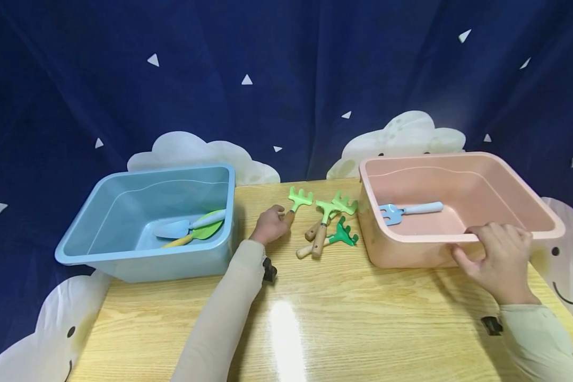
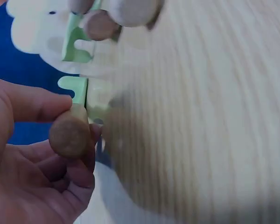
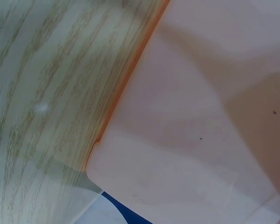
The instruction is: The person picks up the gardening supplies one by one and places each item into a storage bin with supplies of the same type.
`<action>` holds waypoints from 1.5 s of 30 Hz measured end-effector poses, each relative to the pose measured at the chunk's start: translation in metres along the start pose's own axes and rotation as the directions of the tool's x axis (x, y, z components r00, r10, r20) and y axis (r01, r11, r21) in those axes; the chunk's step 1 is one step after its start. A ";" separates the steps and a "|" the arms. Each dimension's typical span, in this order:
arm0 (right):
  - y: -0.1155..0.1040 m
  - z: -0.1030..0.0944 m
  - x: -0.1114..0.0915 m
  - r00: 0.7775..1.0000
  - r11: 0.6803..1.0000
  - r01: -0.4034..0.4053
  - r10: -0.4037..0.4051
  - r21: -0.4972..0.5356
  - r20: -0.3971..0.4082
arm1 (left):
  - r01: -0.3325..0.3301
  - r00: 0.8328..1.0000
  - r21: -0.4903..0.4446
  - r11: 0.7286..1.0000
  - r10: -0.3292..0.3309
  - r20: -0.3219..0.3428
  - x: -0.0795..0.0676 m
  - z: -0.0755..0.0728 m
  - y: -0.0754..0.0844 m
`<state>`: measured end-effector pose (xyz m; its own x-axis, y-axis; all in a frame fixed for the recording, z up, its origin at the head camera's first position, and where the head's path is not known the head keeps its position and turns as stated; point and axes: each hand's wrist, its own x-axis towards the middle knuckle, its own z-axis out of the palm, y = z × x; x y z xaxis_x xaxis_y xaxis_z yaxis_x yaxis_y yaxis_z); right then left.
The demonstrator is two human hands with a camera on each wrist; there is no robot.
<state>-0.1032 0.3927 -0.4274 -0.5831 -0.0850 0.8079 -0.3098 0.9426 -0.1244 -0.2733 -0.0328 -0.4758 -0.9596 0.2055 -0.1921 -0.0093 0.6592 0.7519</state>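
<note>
My left hand (image 1: 270, 225) pinches the wooden handle of a light green hand rake (image 1: 300, 198) between thumb and fingers. Up close in the left wrist view, the round end of that handle (image 2: 69, 136) points at the camera. Just right of the hand lie two more light green rakes (image 1: 327, 209) (image 1: 346, 202) and a dark green rake (image 1: 343, 233), their wooden handles crossing. My right hand (image 1: 501, 257) grips the near rim of a pink bin (image 1: 434, 239), fingers over the edge and thumb outside. Inside that bin is a light blue fork (image 1: 410, 210).
On the left stands a blue bin (image 1: 148, 265) holding a light blue trowel (image 1: 173, 229) and a green trowel (image 1: 207, 229) with a yellow handle. Both bins rest on a wooden table (image 1: 344, 323). Behind it hangs a dark blue curtain (image 1: 291, 95).
</note>
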 end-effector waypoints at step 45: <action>0.000 -0.001 -0.001 1.000 1.000 0.010 -0.010 0.006 0.003 | 0.196 0.920 -0.554 0.809 0.044 0.390 0.003 -0.007 -0.020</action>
<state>-0.1020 0.3933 -0.4282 -0.5822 -0.0951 0.8074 -0.3197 0.9399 -0.1198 -0.2782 -0.0507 -0.4870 -0.7735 0.5001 -0.3893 -0.3514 0.1727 0.9202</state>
